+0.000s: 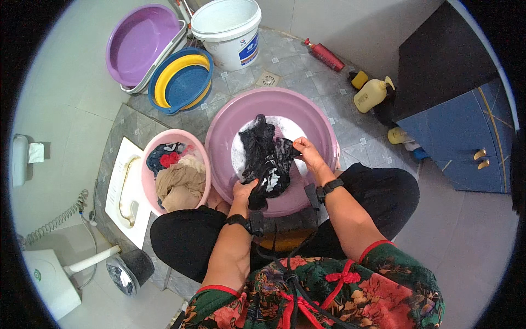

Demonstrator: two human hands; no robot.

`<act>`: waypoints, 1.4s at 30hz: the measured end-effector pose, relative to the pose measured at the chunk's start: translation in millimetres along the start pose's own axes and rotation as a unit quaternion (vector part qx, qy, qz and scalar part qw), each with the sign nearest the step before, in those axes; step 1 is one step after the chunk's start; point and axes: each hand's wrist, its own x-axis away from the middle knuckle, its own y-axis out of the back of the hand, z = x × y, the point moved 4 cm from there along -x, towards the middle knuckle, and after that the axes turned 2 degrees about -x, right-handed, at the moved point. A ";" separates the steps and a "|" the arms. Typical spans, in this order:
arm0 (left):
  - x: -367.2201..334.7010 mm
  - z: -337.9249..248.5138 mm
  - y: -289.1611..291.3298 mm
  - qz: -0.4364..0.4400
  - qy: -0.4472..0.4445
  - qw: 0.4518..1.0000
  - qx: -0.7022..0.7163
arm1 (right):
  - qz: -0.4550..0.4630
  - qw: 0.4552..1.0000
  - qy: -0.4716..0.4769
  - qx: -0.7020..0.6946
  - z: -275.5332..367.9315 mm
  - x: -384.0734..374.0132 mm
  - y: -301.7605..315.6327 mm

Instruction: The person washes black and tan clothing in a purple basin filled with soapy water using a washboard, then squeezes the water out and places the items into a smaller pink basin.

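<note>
Left hand [245, 188] curled round, right hand [308, 152] pinching, wet black garment [257, 148] | above sudsy mauve washbasin [220, 123] | step: seemingly handwashing | next: likely needs firm two-handed rubbing

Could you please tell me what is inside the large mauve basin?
White suds and a black garment, gripped by the left hand and right hand. Whatever lies beneath the garment or suds cannot be seen.

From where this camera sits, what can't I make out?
In the head view:
Black garment: full outline, lost in its own folds.
Large pink basin: bottom, partly covered by garment and suds.
Small pink basin: bottom, hidden under piled clothes.
Blue cabinet: contents, behind its shut front.
White bucket: fine label print, too small.
</note>
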 end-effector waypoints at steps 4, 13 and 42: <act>39.1 -39.6 -15.5 -0.003 -0.010 0.993 0.116 | -0.067 0.994 0.071 0.047 10.7 4.6 45.2; 51.5 -63.2 27.6 -0.072 -0.176 0.929 0.318 | -0.066 0.983 0.035 0.166 12.2 18.5 27.9; 140.2 -204.5 137.1 -0.047 -0.361 0.911 0.191 | 0.246 0.950 0.129 0.145 121.2 82.1 -78.0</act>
